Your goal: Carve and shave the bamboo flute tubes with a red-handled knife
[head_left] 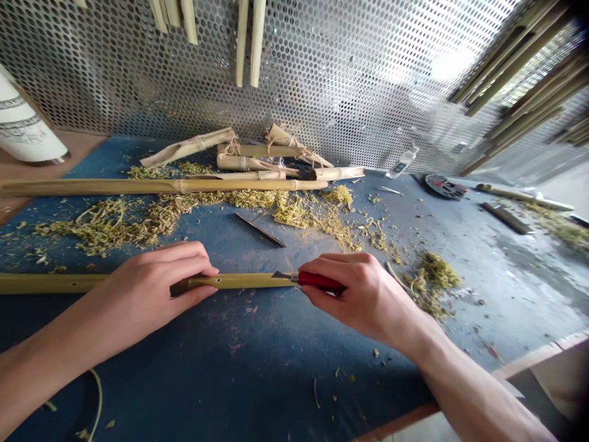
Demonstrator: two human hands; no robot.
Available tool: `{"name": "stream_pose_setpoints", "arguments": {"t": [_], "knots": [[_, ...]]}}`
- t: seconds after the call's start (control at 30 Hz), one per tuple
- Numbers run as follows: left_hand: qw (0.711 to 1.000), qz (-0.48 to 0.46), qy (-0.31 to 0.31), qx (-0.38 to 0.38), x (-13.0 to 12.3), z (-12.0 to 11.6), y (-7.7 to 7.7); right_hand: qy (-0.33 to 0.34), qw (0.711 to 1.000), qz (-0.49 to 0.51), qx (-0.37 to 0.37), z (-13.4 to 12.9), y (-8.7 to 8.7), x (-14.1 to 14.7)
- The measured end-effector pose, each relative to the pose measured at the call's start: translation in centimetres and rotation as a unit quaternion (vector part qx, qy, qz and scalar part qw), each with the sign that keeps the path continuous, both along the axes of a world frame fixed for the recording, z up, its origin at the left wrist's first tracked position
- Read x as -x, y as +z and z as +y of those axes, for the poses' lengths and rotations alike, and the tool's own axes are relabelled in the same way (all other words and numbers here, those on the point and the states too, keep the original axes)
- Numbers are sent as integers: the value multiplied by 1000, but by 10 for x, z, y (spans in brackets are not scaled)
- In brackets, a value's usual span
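A slim bamboo tube with small holes (248, 280) lies across the near part of the blue table. My left hand (156, 279) is closed around it, with thumb and fingers on either side close to one hole. In my right hand (354, 288) is a craft knife with a red handle (319, 281), gripped between thumb and fingers. Its metal blade rests at the tube, right of the left hand. My right hand hides the tube's right end.
A longer bamboo pole (115, 187) lies behind, among piles of shavings (294, 212). A thin dark metal tool (261, 230) sits mid-table. Split bamboo pieces (188, 147), a small clear bottle (402, 162) and a round dark dish (445, 187) stand near the perforated metal wall (322, 73).
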State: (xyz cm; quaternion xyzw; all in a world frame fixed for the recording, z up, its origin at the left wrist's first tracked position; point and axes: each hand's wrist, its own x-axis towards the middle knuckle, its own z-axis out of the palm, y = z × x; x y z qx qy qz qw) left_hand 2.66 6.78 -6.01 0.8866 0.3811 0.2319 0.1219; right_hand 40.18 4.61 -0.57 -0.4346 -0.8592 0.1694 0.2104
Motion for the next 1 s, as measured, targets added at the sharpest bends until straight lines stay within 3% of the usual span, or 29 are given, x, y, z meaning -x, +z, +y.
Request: {"name": "stream_pose_setpoints", "arguments": {"t": [1.0], "knots": [[1000,5,1,-2,-2,1,-2,-2,1000,-10,-1,1,0,-1]]}}
